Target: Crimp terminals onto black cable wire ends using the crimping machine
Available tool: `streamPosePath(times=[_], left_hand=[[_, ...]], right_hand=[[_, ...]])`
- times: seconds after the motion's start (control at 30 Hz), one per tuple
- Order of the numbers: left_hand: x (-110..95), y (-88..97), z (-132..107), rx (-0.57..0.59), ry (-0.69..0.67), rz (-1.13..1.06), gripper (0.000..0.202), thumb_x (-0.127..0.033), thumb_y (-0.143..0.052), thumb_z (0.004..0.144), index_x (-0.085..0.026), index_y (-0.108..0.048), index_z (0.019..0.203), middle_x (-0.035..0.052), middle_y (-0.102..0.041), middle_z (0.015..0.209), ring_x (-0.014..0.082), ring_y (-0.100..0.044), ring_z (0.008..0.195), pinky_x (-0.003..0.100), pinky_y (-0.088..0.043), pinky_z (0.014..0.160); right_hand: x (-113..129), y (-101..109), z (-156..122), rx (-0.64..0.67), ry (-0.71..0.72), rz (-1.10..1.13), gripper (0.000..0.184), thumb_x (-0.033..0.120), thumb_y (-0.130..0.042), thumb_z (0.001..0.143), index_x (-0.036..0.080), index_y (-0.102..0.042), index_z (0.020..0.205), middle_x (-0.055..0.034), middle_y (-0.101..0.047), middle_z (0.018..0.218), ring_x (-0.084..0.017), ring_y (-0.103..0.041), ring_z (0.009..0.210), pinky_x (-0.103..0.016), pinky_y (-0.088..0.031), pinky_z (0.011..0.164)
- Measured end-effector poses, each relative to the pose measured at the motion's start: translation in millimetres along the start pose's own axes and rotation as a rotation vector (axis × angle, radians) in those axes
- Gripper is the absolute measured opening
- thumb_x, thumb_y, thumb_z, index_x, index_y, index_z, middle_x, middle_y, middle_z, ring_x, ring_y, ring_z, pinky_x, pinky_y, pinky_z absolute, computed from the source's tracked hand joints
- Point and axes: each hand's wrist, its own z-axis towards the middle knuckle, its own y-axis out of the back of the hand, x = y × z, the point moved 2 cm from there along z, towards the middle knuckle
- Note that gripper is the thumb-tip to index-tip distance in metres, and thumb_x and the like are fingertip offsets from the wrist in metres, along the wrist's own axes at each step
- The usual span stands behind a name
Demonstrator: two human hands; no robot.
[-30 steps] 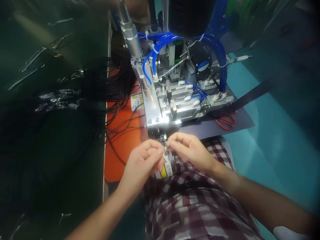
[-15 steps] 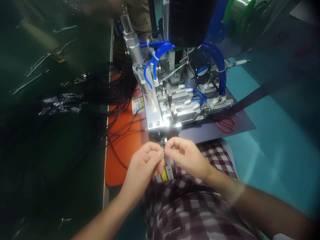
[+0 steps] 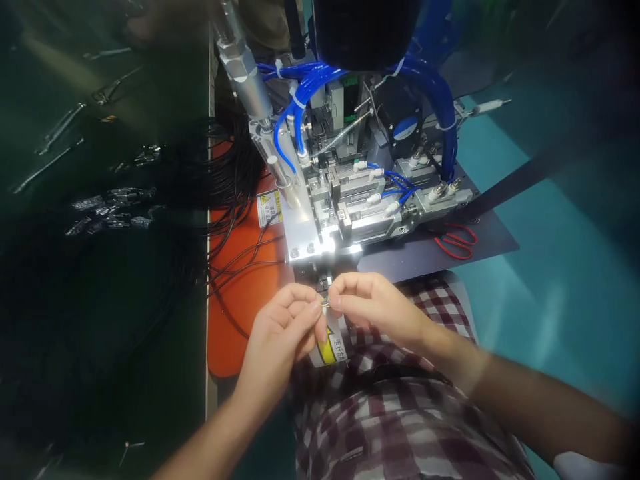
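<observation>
My left hand (image 3: 287, 323) and my right hand (image 3: 377, 307) meet fingertip to fingertip in front of the machine (image 3: 345, 200). Between their pinched fingers is a tiny light-coloured piece (image 3: 326, 305), mostly covered and too small to name. Thumb and forefinger are pressed together on both hands. Just beyond the fingertips lies the machine's small dark track (image 3: 324, 272), brightly lit at its far end. A label with a yellow stripe (image 3: 327, 352) shows below my hands.
Black cables (image 3: 235, 180) spread over the orange mat (image 3: 233, 313) on the left. Several connectors in clear wrap (image 3: 113, 207) lie on the dark green table (image 3: 125, 320). Red-handled scissors (image 3: 457, 241) rest right of the machine. Blue air tubes (image 3: 320, 83) arch above it.
The camera view has shifted slightly, so the machine appears a little further left and higher. My hands stay together, with the fingertips barely moved and the tiny piece now slightly more visible.
</observation>
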Motion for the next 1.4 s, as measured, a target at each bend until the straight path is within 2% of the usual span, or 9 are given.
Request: streamPosePath(times=[0.13, 0.3, 0.47, 0.63, 0.83, 1.13, 1.27, 1.4], left_hand=[[0.5, 0.4, -0.8, -0.016, -0.011, -0.03, 0.013, -0.031, -0.055, 0.092, -0.019, -0.051, 0.088, -0.0035, -0.061, 0.059, 0.0021, -0.028, 0.04, 0.02, -0.016, 0.043], [1.5, -0.1, -1.3, -0.037, -0.016, -0.047, 0.014, -0.031, -0.054, 0.092, -0.019, -0.049, 0.087, -0.0039, -0.059, 0.057, 0.0024, -0.027, 0.041, 0.019, -0.015, 0.043], [1.1, 0.1, -1.5, -0.018, -0.013, -0.034, 0.015, -0.031, -0.055, 0.092, -0.019, -0.049, 0.086, -0.0042, -0.058, 0.056, 0.0031, -0.028, 0.042, 0.02, -0.017, 0.044], [0.8, 0.7, -1.9, 0.014, -0.019, -0.008, 0.013, -0.031, -0.054, 0.092, -0.019, -0.05, 0.088, -0.0046, -0.058, 0.055, 0.0036, -0.028, 0.043, 0.02, -0.018, 0.045], [-0.4, 2.5, -3.6, 0.06, -0.012, -0.004, 0.013, -0.031, -0.055, 0.092, -0.019, -0.05, 0.087, -0.0047, -0.057, 0.054, 0.0042, -0.03, 0.044, 0.02, -0.019, 0.045], [-3.1, 0.7, -3.2, 0.172, 0.041, 0.027, 0.016, -0.033, -0.057, 0.09, -0.019, -0.049, 0.085, -0.0036, -0.058, 0.054, 0.0054, -0.037, 0.046, 0.018, -0.021, 0.045], [-2.9, 0.2, -3.6, 0.176, 0.051, 0.083, 0.018, -0.035, -0.057, 0.089, -0.02, -0.049, 0.085, -0.0041, -0.057, 0.052, 0.0057, -0.038, 0.045, 0.016, -0.022, 0.044], [-2.0, 1.4, -3.3, 0.109, 0.062, 0.194, 0.016, -0.034, -0.057, 0.089, -0.02, -0.051, 0.084, -0.0051, -0.055, 0.049, 0.0054, -0.041, 0.045, 0.016, -0.026, 0.045]], right_hand=[[-4.4, -1.0, -2.4, -0.008, 0.001, -0.045, 0.01, 0.022, -0.063, 0.077, 0.015, -0.058, 0.073, 0.005, -0.052, 0.058, -0.005, -0.036, 0.046, -0.02, -0.025, 0.042], [-10.6, -0.6, -7.4, -0.096, 0.118, -0.259, 0.012, 0.026, -0.063, 0.081, 0.016, -0.06, 0.075, 0.0065, -0.044, 0.054, -0.007, -0.034, 0.047, -0.022, -0.026, 0.045], [1.1, 5.0, -2.2, -0.053, 0.074, -0.162, 0.018, 0.031, -0.062, 0.081, 0.015, -0.059, 0.075, 0.0012, -0.057, 0.065, -0.007, -0.039, 0.049, -0.021, -0.028, 0.044], [6.5, 6.1, 4.1, 0.008, 0.035, -0.098, 0.013, 0.025, -0.063, 0.078, 0.013, -0.06, 0.073, 0.002, -0.057, 0.064, -0.005, -0.038, 0.046, -0.02, -0.026, 0.042], [3.4, 10.0, 2.9, 0.154, -0.012, -0.062, 0.014, 0.025, -0.062, 0.08, 0.014, -0.061, 0.072, 0.0075, -0.046, 0.051, -0.004, -0.032, 0.043, -0.02, -0.02, 0.041], [4.0, 10.7, 3.9, 0.292, -0.078, -0.053, 0.033, 0.045, -0.065, 0.08, 0.014, -0.056, 0.074, 0.0089, -0.04, 0.052, -0.005, -0.029, 0.044, -0.02, -0.018, 0.04], [3.1, 11.8, 3.6, 0.304, -0.038, -0.092, 0.035, 0.048, -0.062, 0.083, 0.015, -0.054, 0.076, 0.0086, -0.039, 0.055, -0.005, -0.028, 0.046, -0.02, -0.02, 0.041], [7.7, 13.1, 3.3, 0.284, 0.06, -0.198, 0.023, 0.035, -0.058, 0.087, 0.015, -0.054, 0.078, 0.0056, -0.045, 0.063, -0.007, -0.036, 0.054, -0.021, -0.029, 0.049]])
